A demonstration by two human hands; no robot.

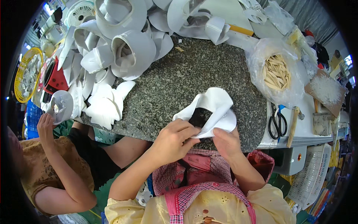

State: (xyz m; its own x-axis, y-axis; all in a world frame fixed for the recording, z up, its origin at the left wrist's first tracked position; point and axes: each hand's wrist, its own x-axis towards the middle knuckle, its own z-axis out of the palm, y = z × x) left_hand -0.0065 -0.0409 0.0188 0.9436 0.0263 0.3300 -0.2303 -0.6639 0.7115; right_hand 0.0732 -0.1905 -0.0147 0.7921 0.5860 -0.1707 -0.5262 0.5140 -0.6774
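Both my hands hold a white piece of smooth, bendy sheet material (220, 100), curved into a loop with a dark opening, above the front edge of the stone-topped table. Its exact kind I cannot tell. My left hand (174, 140) pinches its lower left edge between thumb and fingers. On the right, my right hand (228, 142) grips the rim, its thumb on top and its fingers partly hidden behind the piece.
Similar white shells (132, 52) are heaped at the back left, beside flat white cut pieces (106, 106). A co-worker's hand (45, 128) holds another white piece at far left. To the right are a plastic bag of pale strips (276, 72) and black scissors (277, 125).
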